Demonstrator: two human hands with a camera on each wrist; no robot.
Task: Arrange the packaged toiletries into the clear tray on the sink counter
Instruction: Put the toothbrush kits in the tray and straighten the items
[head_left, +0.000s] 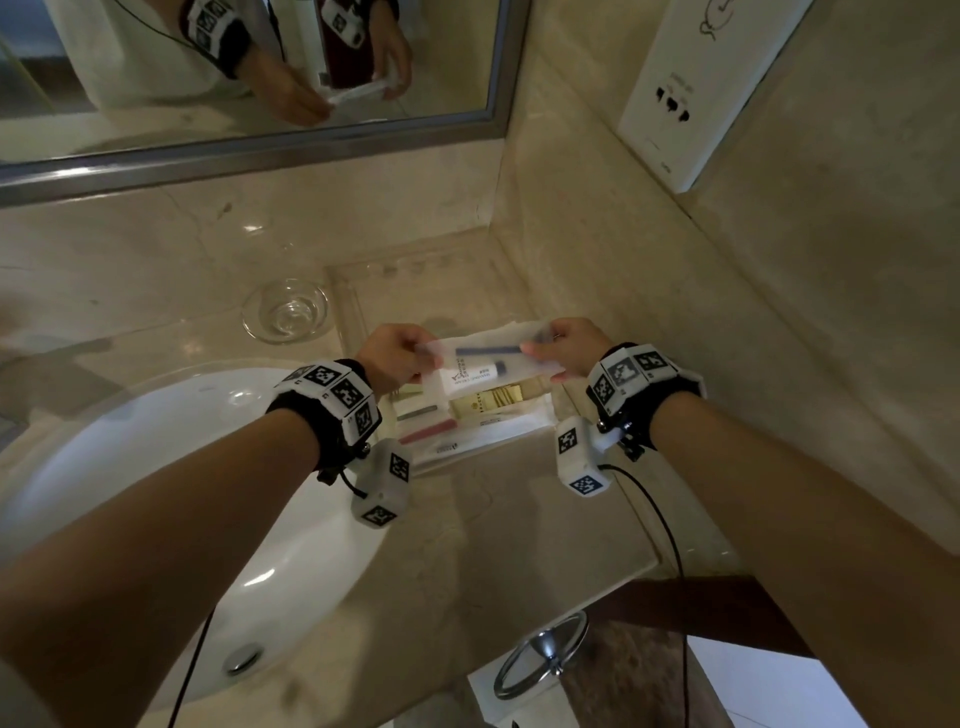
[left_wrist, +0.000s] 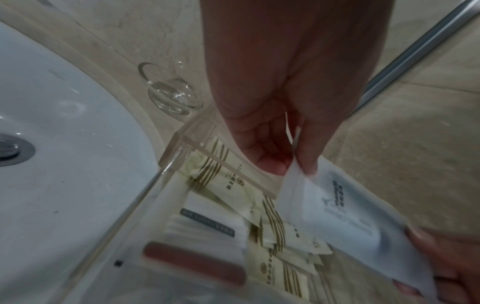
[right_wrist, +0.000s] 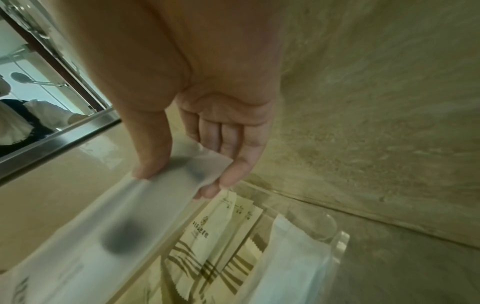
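- Two hands share one item: our left hand (head_left: 396, 353) and right hand (head_left: 566, 347) each pinch an end of a frosted shaving-kit pouch (head_left: 488, 358), thumb against fingertips, holding it stretched flat above the clear tray (left_wrist: 171, 152).
- The pouch hangs just over the tray's far part, not yet resting in it; a dark razor handle and a white tube show through the film.
- Several things already lie in the tray: gold-striped sachets (right_wrist: 207, 265), a pack of cotton swabs (left_wrist: 207, 228) and a reddish bar-shaped packet (left_wrist: 193, 263).
- We judge the main risk to be a crooked landing: if one pinch lets go first, the weighted pouch could swing and tip onto the tray wall or the marble counter (head_left: 156, 260).
- It could also ride up on the loose sachets and slide, or nudge them out of order.
- The glass dish (head_left: 285, 312) and basin (head_left: 156, 467) sit close on our left, so a slip that way might send the pouch into the basin.
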